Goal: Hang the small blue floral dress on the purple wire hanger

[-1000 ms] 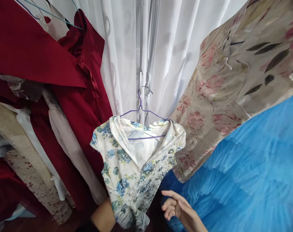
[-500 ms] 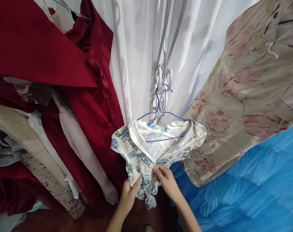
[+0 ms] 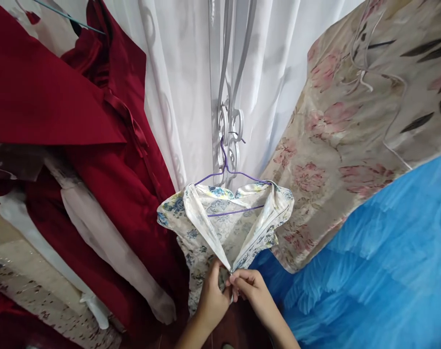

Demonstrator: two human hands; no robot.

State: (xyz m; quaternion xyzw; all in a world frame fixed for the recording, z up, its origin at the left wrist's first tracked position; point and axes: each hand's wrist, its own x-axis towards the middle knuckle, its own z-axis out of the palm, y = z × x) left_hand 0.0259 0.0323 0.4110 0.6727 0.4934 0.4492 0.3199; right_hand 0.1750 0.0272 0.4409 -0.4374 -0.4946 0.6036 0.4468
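Observation:
A cream dress (image 3: pixel 198 242) with blue and yellow flowers hangs on a purple wire hanger (image 3: pixel 225 167). Its opening is spread in a V that narrows down to a small metal zipper pull (image 3: pixel 231 272). My right hand (image 3: pixel 252 290) pinches at this pull between thumb and finger. Close beside it, my left hand (image 3: pixel 215 295) is closed on the dress fabric just below the bottom of the V. The two hands nearly touch, and they hide the lower part of the dress.
The hanger hooks onto a white scrolled metal stand (image 3: pixel 223 121) in front of white curtains (image 3: pixel 184 87). Dark red gowns (image 3: pixel 114 194) crowd the left. To the right hang a beige floral dress (image 3: pixel 325 145) and a ruffled blue gown (image 3: pixel 369 261).
My left hand has moved right and in beside my right hand. The right hand has gone lower with the pull, and the V opening now reaches further down.

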